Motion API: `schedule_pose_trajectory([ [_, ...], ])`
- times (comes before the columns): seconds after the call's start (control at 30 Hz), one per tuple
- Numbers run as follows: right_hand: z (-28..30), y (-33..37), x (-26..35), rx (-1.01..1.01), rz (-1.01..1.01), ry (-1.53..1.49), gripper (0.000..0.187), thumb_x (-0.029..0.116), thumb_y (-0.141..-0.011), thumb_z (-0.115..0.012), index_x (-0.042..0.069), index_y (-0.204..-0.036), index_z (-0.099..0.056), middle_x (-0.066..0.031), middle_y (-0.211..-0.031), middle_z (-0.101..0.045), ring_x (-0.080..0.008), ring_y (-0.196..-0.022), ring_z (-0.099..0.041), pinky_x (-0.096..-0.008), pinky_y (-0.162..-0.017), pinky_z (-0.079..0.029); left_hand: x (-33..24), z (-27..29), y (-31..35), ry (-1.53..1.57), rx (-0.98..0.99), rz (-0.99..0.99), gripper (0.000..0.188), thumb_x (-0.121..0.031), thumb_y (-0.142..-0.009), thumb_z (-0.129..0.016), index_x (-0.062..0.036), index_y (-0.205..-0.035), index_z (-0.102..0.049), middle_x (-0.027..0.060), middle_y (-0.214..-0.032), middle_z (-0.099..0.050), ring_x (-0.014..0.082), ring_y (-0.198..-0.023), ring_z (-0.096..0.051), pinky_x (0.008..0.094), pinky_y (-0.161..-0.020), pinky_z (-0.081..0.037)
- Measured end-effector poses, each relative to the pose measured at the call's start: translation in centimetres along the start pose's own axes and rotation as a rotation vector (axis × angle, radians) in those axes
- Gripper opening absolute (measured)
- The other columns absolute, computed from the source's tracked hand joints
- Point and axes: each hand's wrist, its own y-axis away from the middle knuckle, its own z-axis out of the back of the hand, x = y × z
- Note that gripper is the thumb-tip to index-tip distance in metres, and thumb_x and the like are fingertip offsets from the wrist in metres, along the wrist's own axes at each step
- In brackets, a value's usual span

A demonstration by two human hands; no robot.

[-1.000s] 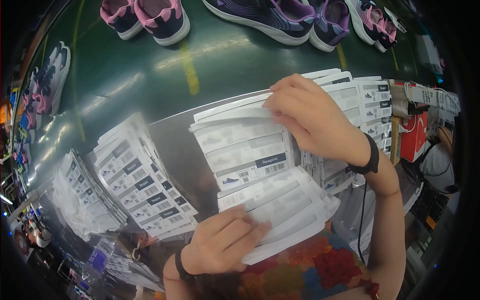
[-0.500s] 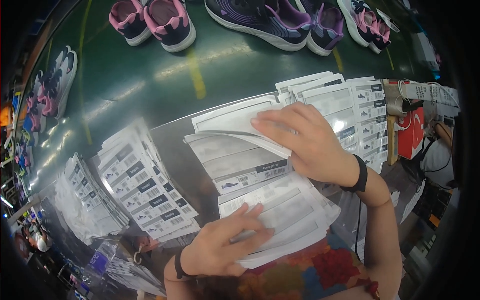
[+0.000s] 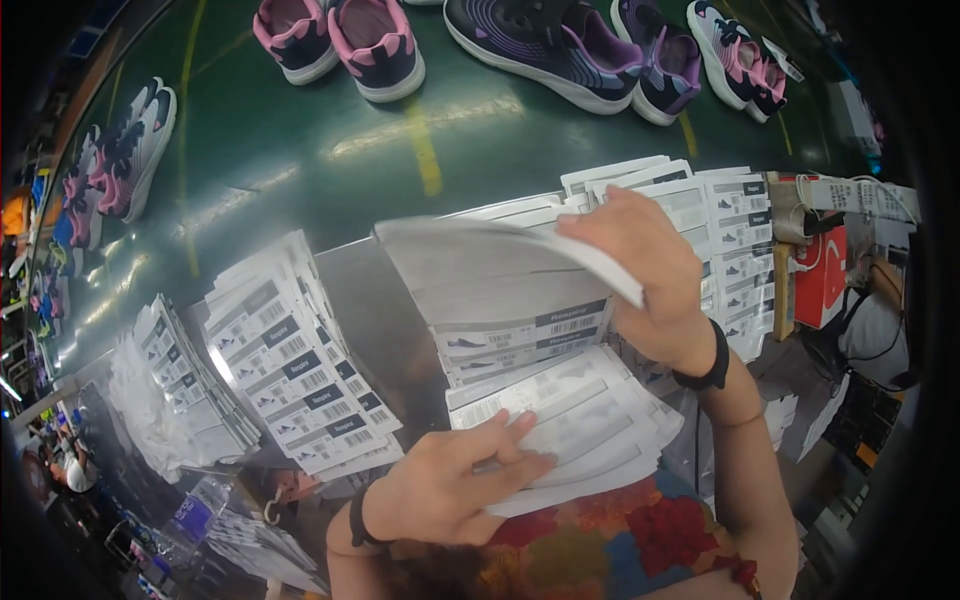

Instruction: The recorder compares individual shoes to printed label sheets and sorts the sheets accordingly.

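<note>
My right hand (image 3: 650, 270) pinches the edge of a white label sheet (image 3: 480, 255), lifted and bowed above a stack of similar sheets. Below it, the stack (image 3: 525, 340) shows printed strips with barcodes, dark blocks and small shoe pictures. My left hand (image 3: 465, 475) lies with fingers apart on a nearer pile of sheets (image 3: 590, 425), which sits close to my body. Its fingertips touch the top sheet, and the hand grips nothing.
To the left stand overlapping rows of label sheets (image 3: 300, 370) and a smaller bundle (image 3: 190, 380) beside crumpled clear plastic (image 3: 150, 415). More sheets (image 3: 735, 250) lie at the right, near a red box (image 3: 820, 275). Several sneakers (image 3: 550, 50) stand on the green table (image 3: 300, 170).
My right hand has raised the label sheet higher and turned it upward, baring more of the printed strips beneath. My left hand has stayed on the near pile. The view has shifted slightly.
</note>
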Motion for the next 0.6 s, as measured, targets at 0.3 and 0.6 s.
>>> schedule_pose_trajectory([
  [0.3, 8.6, 1.2, -5.9, -0.828, -0.340, -0.080, 0.018, 0.011, -0.096, -0.058, -0.005, -0.101, -0.065, -0.0072, -0.093, -0.067, -0.0097, -0.083, -0.061, -0.0231, -0.072, -0.050, -0.5, 3.7, -3.9, -0.382, -0.444, 0.035, 0.062, -0.013, -0.066, -0.080, 0.0030, -0.121, -0.057, 0.0168, -0.108, -0.063, 0.0308, -0.107, -0.062, 0.0352, -0.092, -0.048],
  [0.6, 5.9, -4.0, 2.9, -0.353, -0.450, -0.979, 0.055, 0.005, -0.089, -0.063, 0.000, -0.131, -0.027, -0.0148, -0.105, -0.063, -0.0121, -0.086, -0.062, -0.0232, -0.076, -0.048, -2.3, 7.4, -9.1, 0.544, -0.548, 0.146, 0.033, -0.014, -0.083, -0.070, 0.0051, -0.109, -0.062, 0.0095, -0.099, -0.068, 0.0139, -0.087, -0.064, 0.0267, -0.080, -0.050],
])
